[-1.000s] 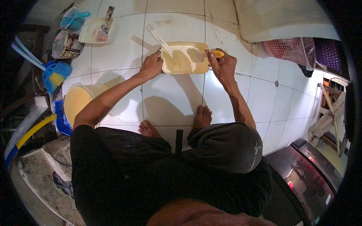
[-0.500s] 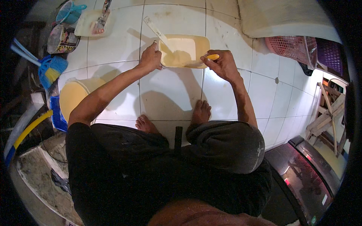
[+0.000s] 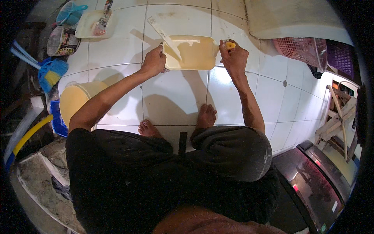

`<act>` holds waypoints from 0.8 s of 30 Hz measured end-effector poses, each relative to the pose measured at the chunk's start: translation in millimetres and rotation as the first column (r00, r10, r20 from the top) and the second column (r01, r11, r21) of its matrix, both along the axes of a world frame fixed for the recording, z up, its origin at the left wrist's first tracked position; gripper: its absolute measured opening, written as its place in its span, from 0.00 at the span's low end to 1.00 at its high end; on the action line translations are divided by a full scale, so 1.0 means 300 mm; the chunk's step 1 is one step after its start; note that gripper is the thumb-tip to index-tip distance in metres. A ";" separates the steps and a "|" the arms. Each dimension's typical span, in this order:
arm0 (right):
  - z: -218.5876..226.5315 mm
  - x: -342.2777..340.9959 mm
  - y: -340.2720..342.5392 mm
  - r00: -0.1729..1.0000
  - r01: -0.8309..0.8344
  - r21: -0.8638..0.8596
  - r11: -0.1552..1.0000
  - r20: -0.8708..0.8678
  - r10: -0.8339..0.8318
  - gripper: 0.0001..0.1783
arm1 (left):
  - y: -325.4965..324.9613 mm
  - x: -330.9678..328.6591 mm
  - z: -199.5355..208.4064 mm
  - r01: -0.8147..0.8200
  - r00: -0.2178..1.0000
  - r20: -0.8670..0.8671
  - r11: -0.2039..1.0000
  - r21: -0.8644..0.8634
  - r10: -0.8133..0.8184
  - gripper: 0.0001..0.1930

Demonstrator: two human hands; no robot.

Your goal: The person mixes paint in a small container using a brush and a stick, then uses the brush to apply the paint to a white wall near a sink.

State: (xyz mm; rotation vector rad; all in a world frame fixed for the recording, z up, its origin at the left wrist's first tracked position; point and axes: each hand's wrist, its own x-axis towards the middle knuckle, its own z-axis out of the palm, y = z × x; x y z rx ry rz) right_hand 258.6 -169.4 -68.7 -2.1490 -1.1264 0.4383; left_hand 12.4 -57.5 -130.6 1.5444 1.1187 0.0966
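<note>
A rectangular cream tub (image 3: 189, 67) sits on the tiled floor beyond my feet, with creamy pale-yellow material inside. A flat whitish stirring stick (image 3: 159, 31) leans in it, its upper end jutting over the far left rim. My left hand (image 3: 155, 61) is closed on the tub's left rim. At the right rim, my right hand (image 3: 235, 58) is wrapped round a yellow-handled scraper (image 3: 230, 45). Its handle end shows above my fist; the blade is mostly hidden and seems to lie against the tub's right edge.
Left of my arm stands a large cream bucket (image 3: 74, 105) beside a blue basin (image 3: 58, 119) and blue brush (image 3: 53, 74). Far left are a shallow white tray (image 3: 83, 29) and smaller pails (image 3: 58, 43). Plastic baskets (image 3: 300, 50) and a wooden frame (image 3: 337, 117) stand right.
My right hand has turned and moved up and slightly right, bringing the scraper from the tub's near right corner to its right rim. My left hand keeps its hold.
</note>
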 end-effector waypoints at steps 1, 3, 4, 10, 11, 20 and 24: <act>-0.008 0.006 0.005 0.997 -0.009 0.015 1.000 0.076 0.008 0.18 | 0.000 -0.001 0.001 0.009 1.000 0.003 1.000 0.010 -0.009 0.18; -0.013 0.006 0.013 0.988 -0.025 0.025 0.999 0.153 0.021 0.18 | -0.004 -0.003 -0.001 0.012 1.000 0.008 1.000 0.015 -0.012 0.18; -0.015 0.004 0.016 0.965 -0.040 0.000 0.999 0.260 0.039 0.18 | -0.007 -0.002 -0.003 -0.007 1.000 0.013 1.000 0.016 0.006 0.18; 0.001 -0.037 0.024 0.861 -0.153 -0.061 0.986 0.482 0.163 0.16 | -0.006 -0.002 -0.022 -0.012 1.000 0.024 0.999 0.048 0.011 0.18; 0.002 -0.038 0.022 0.838 -0.181 -0.075 0.981 0.510 0.193 0.16 | -0.005 0.001 -0.019 -0.013 1.000 0.011 0.999 0.030 0.013 0.19; 0.036 -0.038 0.012 0.799 -0.385 -0.189 0.903 0.422 0.429 0.15 | -0.008 -0.010 -0.049 -0.049 0.998 0.051 0.998 0.036 0.047 0.19; 0.090 -0.039 -0.031 0.831 -0.388 -0.192 0.901 0.349 0.433 0.14 | -0.004 -0.001 -0.026 -0.001 1.000 0.023 1.000 0.013 0.001 0.18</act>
